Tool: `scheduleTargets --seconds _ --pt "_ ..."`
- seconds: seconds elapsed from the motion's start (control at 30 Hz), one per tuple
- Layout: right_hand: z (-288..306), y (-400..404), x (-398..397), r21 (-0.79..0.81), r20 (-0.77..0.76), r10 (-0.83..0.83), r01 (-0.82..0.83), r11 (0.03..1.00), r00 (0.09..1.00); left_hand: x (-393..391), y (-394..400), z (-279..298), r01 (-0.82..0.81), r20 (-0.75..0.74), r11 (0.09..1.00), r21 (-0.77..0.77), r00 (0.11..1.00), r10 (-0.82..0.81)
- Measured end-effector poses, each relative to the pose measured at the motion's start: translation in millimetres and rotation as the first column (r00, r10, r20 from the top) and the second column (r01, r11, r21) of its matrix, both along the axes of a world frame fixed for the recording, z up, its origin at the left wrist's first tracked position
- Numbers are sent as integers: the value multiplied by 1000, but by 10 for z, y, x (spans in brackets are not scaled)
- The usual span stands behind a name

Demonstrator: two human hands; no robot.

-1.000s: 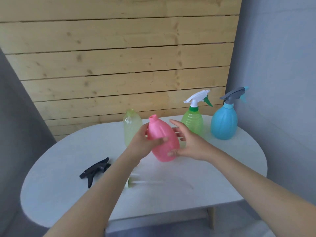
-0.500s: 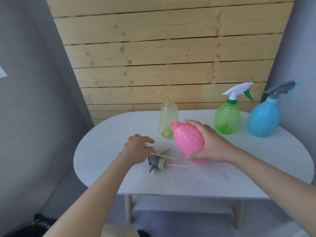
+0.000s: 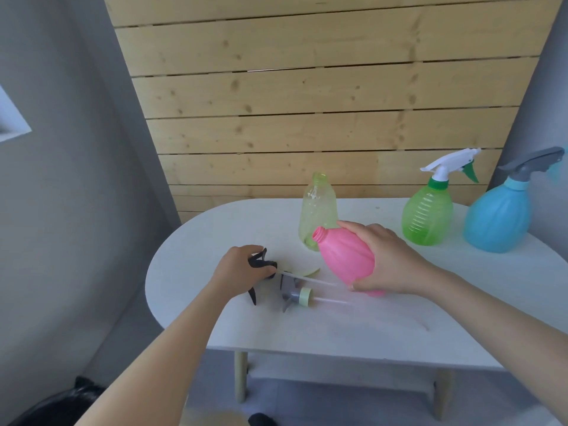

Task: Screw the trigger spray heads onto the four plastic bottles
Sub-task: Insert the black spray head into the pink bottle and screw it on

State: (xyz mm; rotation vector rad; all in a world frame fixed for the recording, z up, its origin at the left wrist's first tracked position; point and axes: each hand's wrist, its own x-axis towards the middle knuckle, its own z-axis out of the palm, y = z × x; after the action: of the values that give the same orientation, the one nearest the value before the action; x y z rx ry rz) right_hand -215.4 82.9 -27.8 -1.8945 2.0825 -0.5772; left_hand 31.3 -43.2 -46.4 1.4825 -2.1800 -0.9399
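White counter (image 3: pixel 307 327) by plank wall: left hand (image 3: pixel 238 267) grips black spray head (image 3: pixel 261 264), right hand (image 3: pixel 390 259) grips pink bottle (image 3: pixel 345 256), neck tilted left twd that head, just beside

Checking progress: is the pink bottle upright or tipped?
Tipped: the right hand holds the pink bottle leaning left, its open neck uncapped.

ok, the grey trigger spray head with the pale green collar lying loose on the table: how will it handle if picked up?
Grey trigger spray head with the pale green collar: probably light, being small plastic. Its thin clear dip tube will likely flex and trail. It lies on its side, so a nudge may pivot it.
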Motion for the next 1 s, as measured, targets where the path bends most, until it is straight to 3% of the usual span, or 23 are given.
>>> scheduleTargets --seconds 0.17,0.27,0.43,1.0 --pt "94 51 -179 39 -173 -21 28 999 985 -17 -21 154 -50 -246 995 -85 969 28" --pt "142 94 -305 57 -227 -47 61 997 973 -54 -11 222 -102 -271 979 -178 961 51" --pt "153 213 -493 95 -369 -89 133 987 925 -88 13 256 -124 -320 973 -195 946 56" --pt "100 256 -291 -16 -302 28 -35 999 953 -321 210 314 58 -376 991 -124 921 -101"
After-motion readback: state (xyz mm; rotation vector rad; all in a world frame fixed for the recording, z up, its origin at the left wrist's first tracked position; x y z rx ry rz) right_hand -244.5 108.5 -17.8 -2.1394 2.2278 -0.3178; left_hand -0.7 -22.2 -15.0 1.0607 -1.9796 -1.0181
